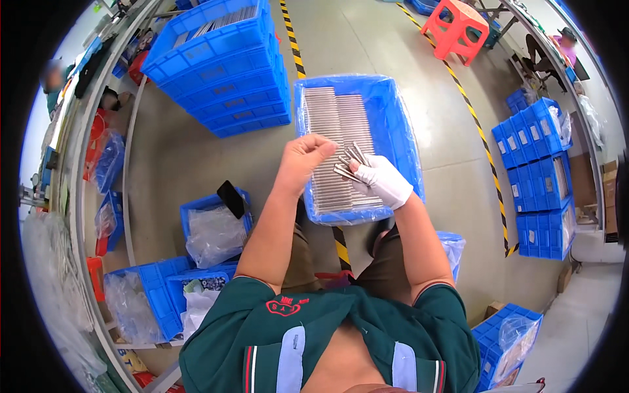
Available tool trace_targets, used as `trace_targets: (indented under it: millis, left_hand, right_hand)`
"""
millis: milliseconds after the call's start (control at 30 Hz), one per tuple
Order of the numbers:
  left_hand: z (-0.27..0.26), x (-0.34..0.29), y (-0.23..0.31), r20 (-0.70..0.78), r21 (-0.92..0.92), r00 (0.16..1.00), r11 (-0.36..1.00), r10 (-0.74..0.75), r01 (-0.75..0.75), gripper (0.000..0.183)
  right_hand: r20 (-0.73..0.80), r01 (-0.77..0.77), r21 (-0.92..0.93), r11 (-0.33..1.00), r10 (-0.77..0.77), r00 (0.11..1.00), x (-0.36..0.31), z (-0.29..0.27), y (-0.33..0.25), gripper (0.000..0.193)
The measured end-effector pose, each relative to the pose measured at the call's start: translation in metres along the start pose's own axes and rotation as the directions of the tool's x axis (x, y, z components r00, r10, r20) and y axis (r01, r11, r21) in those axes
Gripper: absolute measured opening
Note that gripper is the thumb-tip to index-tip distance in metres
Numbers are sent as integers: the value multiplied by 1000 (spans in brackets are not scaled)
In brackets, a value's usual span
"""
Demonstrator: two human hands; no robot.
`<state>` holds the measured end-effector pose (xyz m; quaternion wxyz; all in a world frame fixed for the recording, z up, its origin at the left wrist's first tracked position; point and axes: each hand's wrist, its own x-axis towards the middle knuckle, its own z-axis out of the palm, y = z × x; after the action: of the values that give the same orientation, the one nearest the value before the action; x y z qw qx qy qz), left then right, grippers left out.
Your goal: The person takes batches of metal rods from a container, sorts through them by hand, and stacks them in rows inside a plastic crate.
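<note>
Between my knees stands a blue plastic crate (409,147) lined with clear film. Two long rows of slim silvery metal pieces (321,121) are stacked in it, filling its left and middle parts. My right hand (386,180), in a white glove with bare fingertips, grips several short metal rods (354,154) that fan out toward the left. Over the left row is my bare left hand (306,160), thumb and fingers pinched close to the rods' ends. Whether anything sits in that pinch is too small to tell.
Stacked blue crates (236,92) rise at far left; more crates (537,177) stand at right. A smaller crate (190,223) with plastic film and a dark phone-like slab (230,198) is by my left arm. A red stool (457,29) stands at far right. Other people sit at side benches.
</note>
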<state>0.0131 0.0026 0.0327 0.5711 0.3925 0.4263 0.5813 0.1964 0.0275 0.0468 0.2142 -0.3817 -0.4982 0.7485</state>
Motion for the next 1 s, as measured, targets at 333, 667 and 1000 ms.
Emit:
trace_targets:
  millis: [333, 667, 1000]
  left_hand:
    - [-2, -4, -5, 75, 239, 996, 969, 53, -70, 9]
    - [3, -6, -13, 156, -348, 982, 925, -104, 153, 11]
    - [1, -3, -11, 5, 61, 999, 997, -42, 41, 13]
  right_hand:
    - [-97, 3, -268, 963, -30, 995, 4, 9, 3, 29]
    - [-89, -20, -105, 994, 10, 996, 2, 10, 3, 37]
    - [-140, 27, -314, 949, -74, 987, 8, 6, 8, 30]
